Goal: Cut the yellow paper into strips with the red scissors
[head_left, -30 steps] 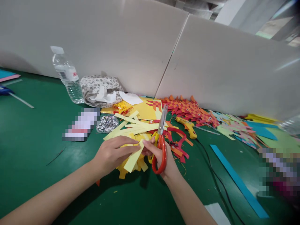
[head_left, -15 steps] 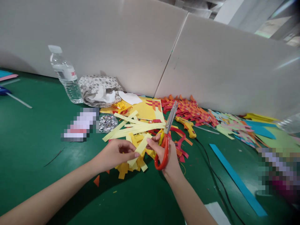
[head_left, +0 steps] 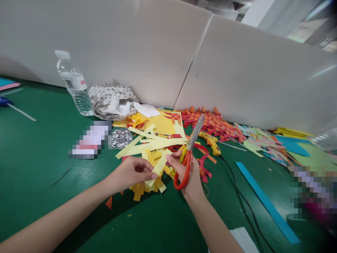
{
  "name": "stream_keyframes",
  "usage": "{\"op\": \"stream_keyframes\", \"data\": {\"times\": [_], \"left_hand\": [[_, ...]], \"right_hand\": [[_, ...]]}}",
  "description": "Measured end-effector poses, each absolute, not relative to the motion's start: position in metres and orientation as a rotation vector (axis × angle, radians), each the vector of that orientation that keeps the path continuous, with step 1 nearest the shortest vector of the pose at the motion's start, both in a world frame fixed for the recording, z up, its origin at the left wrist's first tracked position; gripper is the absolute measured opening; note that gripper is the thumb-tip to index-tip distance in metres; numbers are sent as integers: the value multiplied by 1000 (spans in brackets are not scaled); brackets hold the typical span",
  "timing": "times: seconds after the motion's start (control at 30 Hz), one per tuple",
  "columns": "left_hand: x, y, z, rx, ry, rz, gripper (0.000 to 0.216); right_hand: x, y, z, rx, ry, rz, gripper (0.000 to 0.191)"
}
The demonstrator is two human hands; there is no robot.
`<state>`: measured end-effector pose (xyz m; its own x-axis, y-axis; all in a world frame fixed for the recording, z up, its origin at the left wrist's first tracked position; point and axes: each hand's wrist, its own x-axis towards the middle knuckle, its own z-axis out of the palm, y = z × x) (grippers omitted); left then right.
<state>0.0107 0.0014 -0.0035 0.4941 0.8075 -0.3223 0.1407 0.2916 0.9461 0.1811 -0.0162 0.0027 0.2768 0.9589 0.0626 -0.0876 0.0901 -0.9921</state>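
Note:
My left hand [head_left: 133, 172] pinches the lower end of a short pale yellow paper strip [head_left: 161, 163] between thumb and fingers. In my right hand [head_left: 193, 181] are red-handled scissors [head_left: 187, 168], their blades pointing up and away and looking closed together. My right thumb also touches the upper end of the strip. Beneath both hands lies a heap of darker yellow paper strips [head_left: 137, 191]. Longer pale yellow strips [head_left: 147, 144] fan out just behind it. The right fingers are partly hidden behind the scissors.
A water bottle [head_left: 75, 86] leans beside a patterned cloth pouch [head_left: 113, 95]. A bag of small googly eyes [head_left: 121, 138] lies left. A yellow glue gun [head_left: 212, 143] with a black cord, woven red-orange paper pieces [head_left: 213, 123] and a blue strip [head_left: 267, 202] are right. A partition [head_left: 131, 42] stands behind.
The scissors have tilted slightly to the right, their blade tips shifting the same way. Both hands keep nearly the same place, with the strip still between them.

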Motion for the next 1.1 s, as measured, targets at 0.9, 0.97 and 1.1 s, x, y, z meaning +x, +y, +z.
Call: {"op": "stream_keyframes", "data": {"times": [0.9, 0.97, 1.1], "left_hand": [[9, -1, 1, 1152, 928, 582, 14], [9, -1, 1, 1162, 920, 571, 13], [9, -1, 2, 1170, 928, 583, 13]], "right_hand": [[175, -21, 9, -1222, -1069, 1117, 35], [177, -20, 9, -1218, -1061, 1091, 33], [177, -21, 10, -1234, -1101, 1100, 34]]}}
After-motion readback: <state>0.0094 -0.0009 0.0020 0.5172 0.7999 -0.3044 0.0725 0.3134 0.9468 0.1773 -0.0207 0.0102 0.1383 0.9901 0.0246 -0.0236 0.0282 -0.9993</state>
